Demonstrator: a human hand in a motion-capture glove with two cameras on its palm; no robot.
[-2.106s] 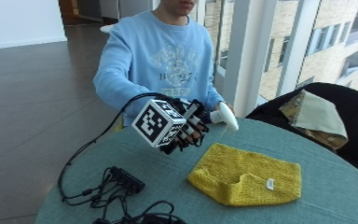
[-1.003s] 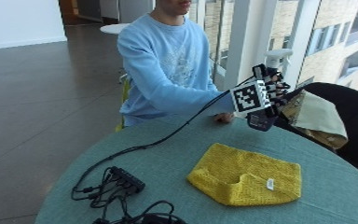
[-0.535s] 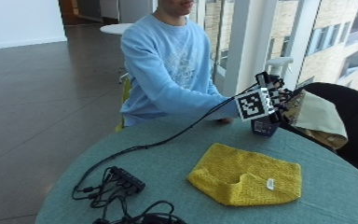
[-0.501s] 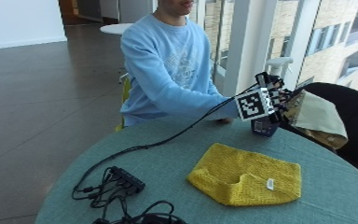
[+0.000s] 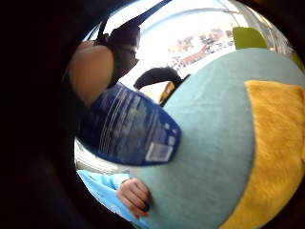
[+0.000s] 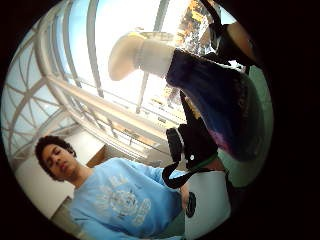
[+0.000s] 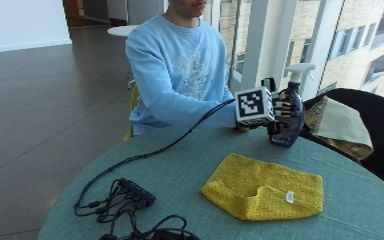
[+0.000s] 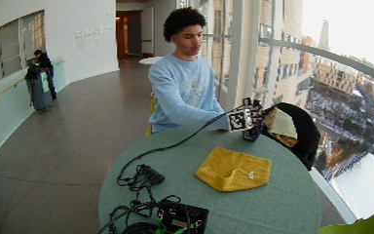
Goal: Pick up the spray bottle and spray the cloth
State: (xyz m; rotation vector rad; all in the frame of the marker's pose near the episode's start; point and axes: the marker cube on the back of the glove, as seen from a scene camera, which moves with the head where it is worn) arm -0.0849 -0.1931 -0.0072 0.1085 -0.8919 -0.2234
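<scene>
spray bottle (image 7: 289,111) stood near upright, long axis vertical, at the far table (image 7: 179,165) edge, gloved right hand (image 7: 280,111) curled round its body, well apart from the yellow cloth (image 7: 265,187) lying nearer the camera.

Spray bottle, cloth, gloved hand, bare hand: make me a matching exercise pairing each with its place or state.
Things:
1. spray bottle
2. cloth
3. right hand
4. bare hand

States:
A. lies flat on the table, yellow
B. rests at the table's edge, holding nothing
C. grips the bottle's dark body
D. upright, white trigger head on top

Pairs: 1-D, 2-A, 3-C, 4-B
</scene>
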